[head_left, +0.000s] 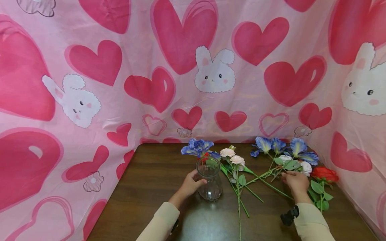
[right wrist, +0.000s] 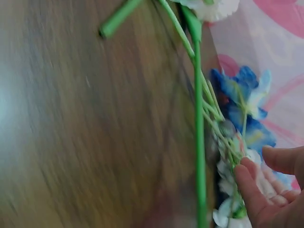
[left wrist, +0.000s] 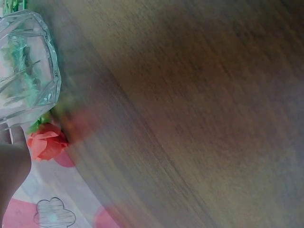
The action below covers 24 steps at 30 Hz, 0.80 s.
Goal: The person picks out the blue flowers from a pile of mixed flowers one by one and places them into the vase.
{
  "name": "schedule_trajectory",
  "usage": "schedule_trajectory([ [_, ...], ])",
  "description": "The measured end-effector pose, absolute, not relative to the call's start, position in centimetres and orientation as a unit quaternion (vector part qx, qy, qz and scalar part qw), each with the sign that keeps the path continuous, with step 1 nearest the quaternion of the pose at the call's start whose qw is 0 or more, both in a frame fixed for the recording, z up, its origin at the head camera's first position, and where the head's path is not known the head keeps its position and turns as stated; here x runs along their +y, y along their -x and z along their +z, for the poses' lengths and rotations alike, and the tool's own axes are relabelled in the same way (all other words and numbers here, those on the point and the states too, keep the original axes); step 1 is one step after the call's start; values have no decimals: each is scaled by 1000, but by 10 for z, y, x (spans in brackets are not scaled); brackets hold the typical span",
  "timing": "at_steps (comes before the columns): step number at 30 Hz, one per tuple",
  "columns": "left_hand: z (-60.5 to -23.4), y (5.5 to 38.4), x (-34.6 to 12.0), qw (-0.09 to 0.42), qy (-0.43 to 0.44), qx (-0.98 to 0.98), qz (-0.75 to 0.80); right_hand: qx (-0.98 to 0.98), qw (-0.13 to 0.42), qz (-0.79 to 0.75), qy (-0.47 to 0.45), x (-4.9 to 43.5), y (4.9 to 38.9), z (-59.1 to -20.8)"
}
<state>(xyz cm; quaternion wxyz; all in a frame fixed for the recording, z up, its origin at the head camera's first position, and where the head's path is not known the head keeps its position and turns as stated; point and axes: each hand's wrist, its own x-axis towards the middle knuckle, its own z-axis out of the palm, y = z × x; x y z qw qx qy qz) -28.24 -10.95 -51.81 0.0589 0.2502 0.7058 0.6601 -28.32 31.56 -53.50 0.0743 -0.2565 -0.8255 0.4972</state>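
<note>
A clear glass vase [head_left: 210,189] appears upright, its thumb-side gripped by my left hand [head_left: 190,184]. In the left wrist view, fingers of that hand [left wrist: 12,161] touch the vase [left wrist: 52,71]. My right hand [head_left: 297,184] is over the stems of white flowers [head_left: 306,168] and blue irises [head_left: 297,147] on the right. From the right wrist, thumb and fingers [right wrist: 251,185] show apart beside thin green stems [right wrist: 209,114], with no stem clearly pinched. A red rose [head_left: 325,174] with green leaves lies just right of this hand.
Behind the vase lie another blue iris [head_left: 197,147] and a red rose [left wrist: 47,142]. Pale pink flowers [head_left: 237,160] on a long stem lie between the hands, with several green stems crossing there. Pink cloth printed with hearts [head_left: 187,117] hangs around the wooden table [head_left: 144,187].
</note>
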Motion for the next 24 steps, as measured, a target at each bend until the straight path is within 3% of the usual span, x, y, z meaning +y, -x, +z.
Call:
schedule_trajectory([
  [4,-518,282,-110,55,-253,705,660,-882,132,401,210,328,284,-528],
  [9,-520,283,-110,58,-250,705,661,-917,163,332,148,345,283,-529],
  [13,-523,284,-110,60,-246,711,656,-937,148,296,109,359,282,-533],
  [24,-522,284,-110,53,-250,712,654,-955,30,289,60,372,278,-537],
])
